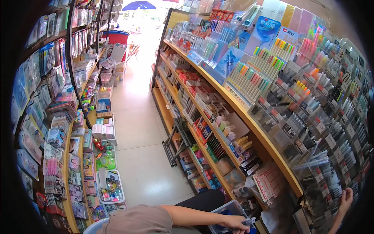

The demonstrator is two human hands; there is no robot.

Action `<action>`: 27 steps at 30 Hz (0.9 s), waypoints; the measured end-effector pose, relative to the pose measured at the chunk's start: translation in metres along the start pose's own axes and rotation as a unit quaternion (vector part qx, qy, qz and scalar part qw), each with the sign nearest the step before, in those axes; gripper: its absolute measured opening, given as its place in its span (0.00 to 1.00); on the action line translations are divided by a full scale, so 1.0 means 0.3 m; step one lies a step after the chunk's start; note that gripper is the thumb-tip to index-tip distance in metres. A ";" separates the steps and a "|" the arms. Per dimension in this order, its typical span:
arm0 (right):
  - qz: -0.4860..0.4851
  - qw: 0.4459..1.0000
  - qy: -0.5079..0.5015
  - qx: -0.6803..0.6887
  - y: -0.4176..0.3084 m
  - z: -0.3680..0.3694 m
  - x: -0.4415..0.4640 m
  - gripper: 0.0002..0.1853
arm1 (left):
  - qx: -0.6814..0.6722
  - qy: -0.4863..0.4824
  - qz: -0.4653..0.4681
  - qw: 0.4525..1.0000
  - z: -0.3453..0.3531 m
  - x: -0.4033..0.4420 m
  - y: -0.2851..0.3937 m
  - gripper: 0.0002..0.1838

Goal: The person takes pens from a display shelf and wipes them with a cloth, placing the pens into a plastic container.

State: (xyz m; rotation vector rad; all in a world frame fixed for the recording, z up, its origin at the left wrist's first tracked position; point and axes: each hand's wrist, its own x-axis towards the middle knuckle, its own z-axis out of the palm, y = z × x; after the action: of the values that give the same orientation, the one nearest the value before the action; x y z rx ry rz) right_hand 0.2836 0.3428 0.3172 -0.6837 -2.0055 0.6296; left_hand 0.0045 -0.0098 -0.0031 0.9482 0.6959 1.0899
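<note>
My left hand (236, 222) is closed around several pens (248, 221) at the bottom of the head view. Beneath it is a clear plastic bin (230, 209) with blue items inside, partly hidden by the hand and forearm. At the lower right edge my right hand (345, 200) is raised beside the clear pen rack (321, 183), its fingers drawn together. Whatever it may hold is too small to make out. Pens in pale wrapping (316, 160) lie across the rack's compartments, up and left of that hand.
A wooden shelf unit (249, 121) runs along the right, stacked with pens and boxes. Hanging goods and booklets fill the left shelves (69, 187). A white basket (121, 197) of small items stands on the aisle floor (144, 171). A folded black stand (170, 150) leans against the right shelves.
</note>
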 end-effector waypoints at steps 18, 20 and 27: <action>0.019 0.997 0.020 -0.069 -0.247 0.147 -0.101 0.06 | 0.008 -0.043 -0.009 0.999 -0.045 0.026 -0.033 0.17; 0.027 0.997 0.038 -0.058 -0.314 0.193 -0.129 0.07 | 0.015 -0.032 -0.024 0.999 -0.039 0.020 -0.016 0.16; 0.054 0.997 0.048 -0.009 -0.363 0.219 -0.153 0.05 | -0.014 -0.036 -0.030 0.999 -0.035 0.017 0.007 0.16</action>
State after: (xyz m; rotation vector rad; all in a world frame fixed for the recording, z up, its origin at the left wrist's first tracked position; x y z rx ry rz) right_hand 0.2232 0.2227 0.3315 -0.8230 -1.8974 0.6323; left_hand -0.0038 -0.0017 -0.0059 0.9329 0.6440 1.0058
